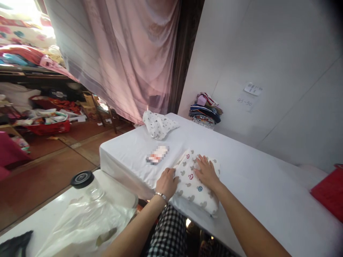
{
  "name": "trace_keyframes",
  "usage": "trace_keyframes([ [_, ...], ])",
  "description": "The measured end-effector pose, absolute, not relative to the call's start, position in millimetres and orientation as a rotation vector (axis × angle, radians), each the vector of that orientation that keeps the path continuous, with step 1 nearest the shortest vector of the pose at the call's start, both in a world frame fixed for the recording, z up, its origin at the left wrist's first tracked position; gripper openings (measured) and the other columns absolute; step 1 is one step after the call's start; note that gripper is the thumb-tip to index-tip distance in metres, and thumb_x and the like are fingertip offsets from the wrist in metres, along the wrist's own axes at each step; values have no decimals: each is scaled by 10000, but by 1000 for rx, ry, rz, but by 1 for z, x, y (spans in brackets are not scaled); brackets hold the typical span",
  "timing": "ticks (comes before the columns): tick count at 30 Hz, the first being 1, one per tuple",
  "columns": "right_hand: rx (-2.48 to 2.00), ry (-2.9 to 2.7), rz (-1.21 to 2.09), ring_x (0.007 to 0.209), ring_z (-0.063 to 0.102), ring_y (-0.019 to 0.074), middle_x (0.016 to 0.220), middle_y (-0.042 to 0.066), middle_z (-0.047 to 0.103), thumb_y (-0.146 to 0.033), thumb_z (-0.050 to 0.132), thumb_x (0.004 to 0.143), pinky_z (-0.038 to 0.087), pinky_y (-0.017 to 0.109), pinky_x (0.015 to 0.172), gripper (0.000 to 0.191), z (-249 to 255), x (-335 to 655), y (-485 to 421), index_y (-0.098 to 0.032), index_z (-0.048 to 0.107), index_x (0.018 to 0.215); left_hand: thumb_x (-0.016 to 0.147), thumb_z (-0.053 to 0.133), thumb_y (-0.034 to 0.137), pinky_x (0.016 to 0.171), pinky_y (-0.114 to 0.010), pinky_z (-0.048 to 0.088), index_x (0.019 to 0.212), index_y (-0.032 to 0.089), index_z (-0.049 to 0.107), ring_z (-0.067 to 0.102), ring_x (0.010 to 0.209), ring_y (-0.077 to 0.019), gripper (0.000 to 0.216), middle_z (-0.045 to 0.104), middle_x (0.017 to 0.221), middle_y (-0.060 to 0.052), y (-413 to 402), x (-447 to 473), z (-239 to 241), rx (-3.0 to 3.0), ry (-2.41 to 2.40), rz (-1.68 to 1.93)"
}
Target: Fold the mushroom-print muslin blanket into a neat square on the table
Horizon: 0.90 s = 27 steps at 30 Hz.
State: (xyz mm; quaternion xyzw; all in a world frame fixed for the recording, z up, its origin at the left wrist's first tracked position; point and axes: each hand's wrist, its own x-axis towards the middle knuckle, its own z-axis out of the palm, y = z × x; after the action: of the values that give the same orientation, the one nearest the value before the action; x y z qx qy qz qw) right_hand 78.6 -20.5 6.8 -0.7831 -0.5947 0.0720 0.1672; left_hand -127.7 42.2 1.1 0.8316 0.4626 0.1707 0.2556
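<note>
A folded white cloth printed with grey, red and blue mushroom shapes lies on the white-covered table near its front edge. My right hand rests flat on top of it, fingers spread. At the cloth's left edge is my left hand, with a bracelet at the wrist. Its fingers are bent a little and touch that edge, the thumb apart from them; no firm grip shows. Beyond my left hand lies a flat blurred item. Farther back sits a crumpled white cloth with small dark prints.
A pile of folded clothes stands against the wall. A red object is at the right. To the left, a second white surface holds a black-lidded clear jar and a plastic bag. A pink curtain hangs behind the table.
</note>
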Motion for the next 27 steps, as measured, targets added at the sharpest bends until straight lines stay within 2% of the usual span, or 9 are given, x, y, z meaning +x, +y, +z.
trace_keyframes([
  [4, -2428, -1760, 353, 1351, 57, 231, 1471, 62, 128, -500, 280, 873, 41, 474, 1063, 597, 0, 83, -13, -191, 279, 1384, 839, 409, 264, 777, -284, 409, 1107, 211, 500, 496, 1033, -182, 288, 520, 1124, -58, 43, -129, -8, 2265, 1230, 543],
  [8, -2367, -1802, 247, 1353, 41, 214, 1475, 50, 113, -468, 302, 876, -2, 453, 1064, 567, 2, 84, 6, -207, 284, 1379, 846, 412, 260, 795, -284, 401, 1107, 213, 499, 497, 1024, -176, 279, 520, 1125, -53, 43, -132, -11, 2262, 1179, 591],
  [13, -2188, -1615, 264, 1340, 128, 206, 1434, 62, 268, -280, 398, 841, 82, 424, 1069, 504, 7, 90, 48, -193, 360, 1336, 836, 446, 355, 730, -288, 392, 960, 218, 535, 505, 966, -177, 205, 520, 1042, -38, 43, -135, -8, 2269, 1253, 654],
  [16, -2137, -1463, 379, 1269, 315, 215, 1351, 83, 410, -211, 425, 798, 217, 387, 1040, 505, 9, 100, 71, -180, 415, 1302, 810, 470, 417, 663, -282, 377, 841, 207, 515, 515, 893, -172, 217, 517, 932, -23, 42, -136, -8, 2221, 1319, 616],
  [20, -2090, -1427, 530, 1079, 522, 205, 1186, 85, 567, -199, 484, 737, 372, 312, 932, 436, 11, 117, 87, -160, 559, 1165, 794, 485, 406, 655, -281, 368, 742, 196, 484, 511, 844, -159, 216, 505, 885, -13, 42, -136, -9, 2200, 1297, 635],
  [23, -2020, -1432, 614, 952, 578, 189, 1043, 50, 640, -194, 512, 696, 423, 284, 843, 357, 13, 125, 89, -179, 633, 1032, 790, 491, 381, 678, -290, 377, 678, 189, 477, 510, 832, -156, 222, 508, 892, -18, 42, -136, -10, 2191, 1254, 665],
  [27, -1948, -1408, 687, 752, 589, 158, 837, 20, 663, -246, 520, 688, 443, 250, 684, 263, 16, 128, 85, -179, 657, 902, 790, 498, 326, 749, -308, 398, 639, 185, 455, 516, 871, -161, 211, 514, 973, -34, 42, -137, -10, 2164, 1123, 751],
])
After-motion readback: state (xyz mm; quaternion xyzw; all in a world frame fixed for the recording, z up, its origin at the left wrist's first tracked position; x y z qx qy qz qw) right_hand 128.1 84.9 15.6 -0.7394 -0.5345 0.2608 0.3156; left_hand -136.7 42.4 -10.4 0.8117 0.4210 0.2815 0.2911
